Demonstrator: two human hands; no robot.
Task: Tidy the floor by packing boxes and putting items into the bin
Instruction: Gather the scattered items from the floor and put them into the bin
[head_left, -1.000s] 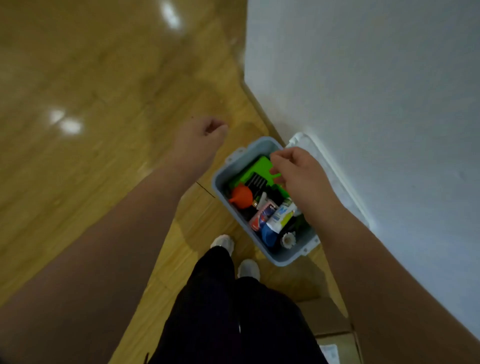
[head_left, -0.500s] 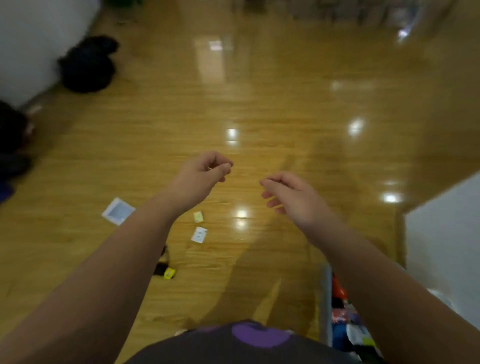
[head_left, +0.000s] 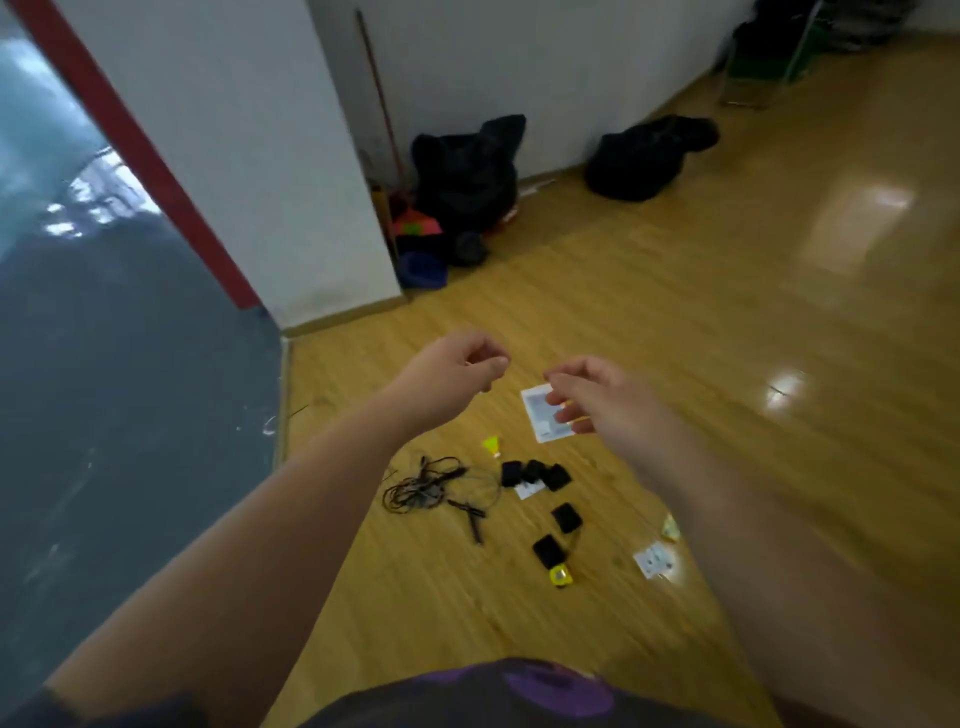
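Both my arms reach out over the wooden floor. My left hand is loosely curled and holds nothing. My right hand has its fingers apart and is empty, hovering above a white packet. Loose items lie below the hands: a tangle of black cables, a yellow-green piece, several small black pouches, a small yellow item and a white paper slip. No bin or box is in view.
A white wall pillar stands ahead on the left, with a dark grey floor beyond its edge. Two black bags, a broom handle and blue and orange things sit along the wall.
The view has swung left, away from the grey bin by the wall, to the littered floor. Both hands stay raised and empty, now above the white packet.
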